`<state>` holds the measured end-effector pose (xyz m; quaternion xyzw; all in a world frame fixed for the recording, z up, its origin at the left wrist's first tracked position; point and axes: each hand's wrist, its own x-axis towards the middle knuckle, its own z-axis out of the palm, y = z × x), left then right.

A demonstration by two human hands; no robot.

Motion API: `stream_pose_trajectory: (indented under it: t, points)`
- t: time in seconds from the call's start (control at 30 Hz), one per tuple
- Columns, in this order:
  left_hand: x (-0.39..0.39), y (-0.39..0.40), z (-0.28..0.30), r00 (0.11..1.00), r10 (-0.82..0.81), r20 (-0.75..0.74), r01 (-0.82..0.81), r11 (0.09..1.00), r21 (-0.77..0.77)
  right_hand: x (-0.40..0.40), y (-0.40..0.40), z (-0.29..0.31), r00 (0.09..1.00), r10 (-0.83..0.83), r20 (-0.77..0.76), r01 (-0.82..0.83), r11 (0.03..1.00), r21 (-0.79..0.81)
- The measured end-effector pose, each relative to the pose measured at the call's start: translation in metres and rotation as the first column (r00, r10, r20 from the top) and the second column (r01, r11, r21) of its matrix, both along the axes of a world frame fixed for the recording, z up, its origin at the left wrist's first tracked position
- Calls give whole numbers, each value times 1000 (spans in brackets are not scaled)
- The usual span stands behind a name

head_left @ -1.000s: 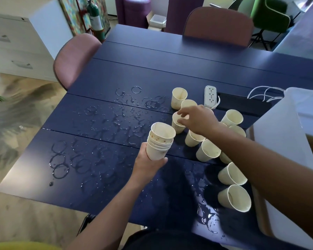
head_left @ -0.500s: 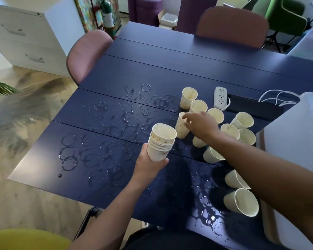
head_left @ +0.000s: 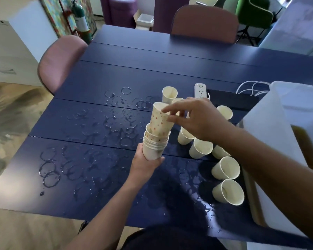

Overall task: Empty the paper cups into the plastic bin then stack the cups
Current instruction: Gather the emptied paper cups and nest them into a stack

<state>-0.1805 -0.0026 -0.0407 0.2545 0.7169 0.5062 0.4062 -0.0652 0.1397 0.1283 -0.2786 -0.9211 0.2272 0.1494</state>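
The blue table (head_left: pixel 170 73) was wet, and above it the left hand (head_left: pixel 145 164) gripped the stack (head_left: pixel 154 146) while the right hand (head_left: pixel 197 118) pinched the top cup (head_left: pixel 160 120), loose cups (head_left: pixel 226 167) beside.

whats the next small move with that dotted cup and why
Probably press the dotted cup down until it seats. The right hand pinches its rim, and it sits only partly inside the stack that the left hand grips, most of its wall above the rims.
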Motion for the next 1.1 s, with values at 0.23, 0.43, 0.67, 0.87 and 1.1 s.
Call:
stream_pose_trajectory:
  t: [0.23,0.43,0.67,0.87,1.1]
  points:
    - [14,6,-2,999,-50,-17,50,998,-26,21,-22,-41,981,85,175,-77,996,-52]
    - [18,3,0,998,-57,-6,57,998,-18,26,4,-38,963,-256,-82,238,954,-182]
    - [10,-1,6,1000,-18,-14,18,1000,-12,27,37,-69,910,-347,228,365,930,-40]
    - [9,-11,1,999,-17,-34,15,999,-50,23,31,-123,812,-348,468,359,931,69]
    - [11,-18,-4,998,-58,-15,56,996,-73,23,31,-132,847,-353,397,324,935,142]
